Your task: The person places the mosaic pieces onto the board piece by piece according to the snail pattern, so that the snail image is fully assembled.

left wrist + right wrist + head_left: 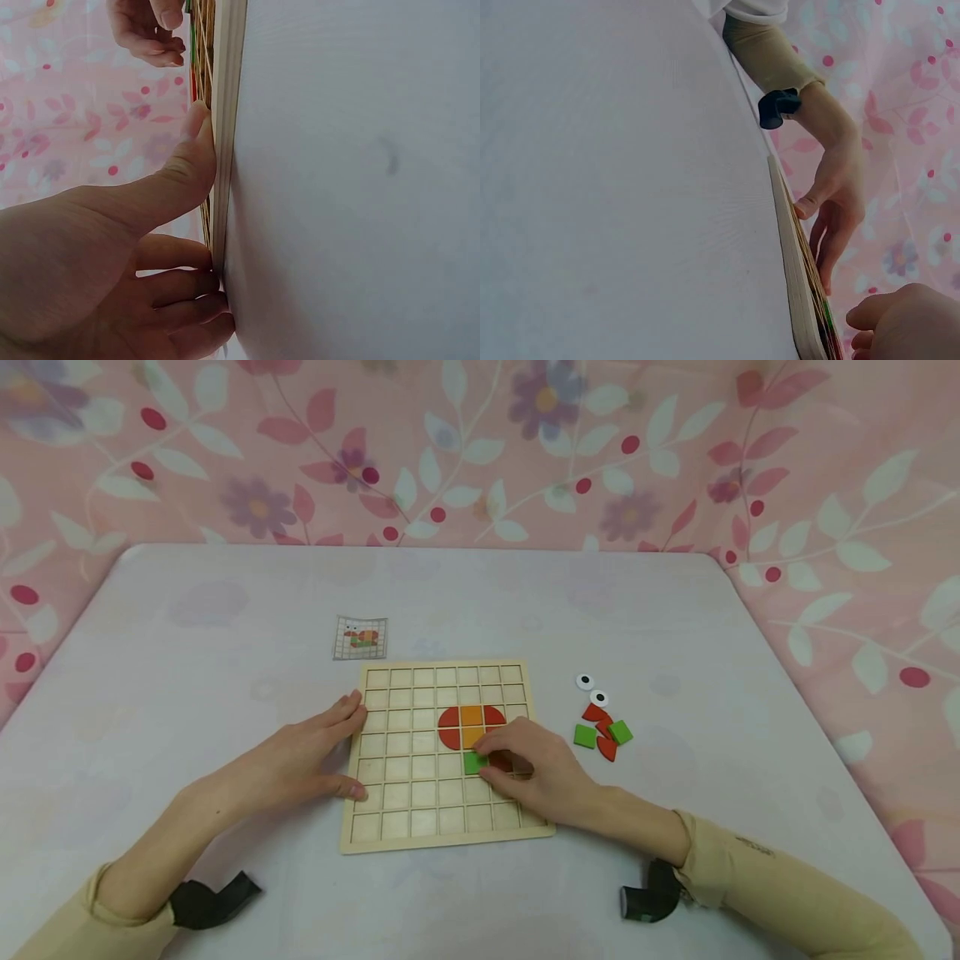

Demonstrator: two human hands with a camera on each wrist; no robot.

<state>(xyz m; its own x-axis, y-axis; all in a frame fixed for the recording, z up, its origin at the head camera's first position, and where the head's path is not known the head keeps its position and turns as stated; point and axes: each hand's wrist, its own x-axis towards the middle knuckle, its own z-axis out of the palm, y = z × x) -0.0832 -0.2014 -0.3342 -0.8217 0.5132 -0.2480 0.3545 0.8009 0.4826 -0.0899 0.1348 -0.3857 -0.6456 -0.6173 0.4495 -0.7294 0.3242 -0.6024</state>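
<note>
A square wooden grid board (435, 843) lies on the table, with red quarter-rounds (448, 717) and orange squares (471, 715) in its cells. Below them sits a green square (475, 763), beside a red piece (501, 762) partly hidden by my right hand. My left hand (307, 756) rests against the board's left edge, thumb and fingers spread along it, as the left wrist view (180, 187) also shows. Over the green square hovers my right hand (543, 768), thumb and index finger bent and apart. In the left wrist view the right hand's fingers (154, 37) stand off the board.
Right of the board lie loose green squares (585, 736), several red pieces (607, 748) and two round eye pieces (598, 697). A small picture card (360, 638) with a grid pattern lies behind the board's left corner. Floral cloth (480, 452) hangs behind the table.
</note>
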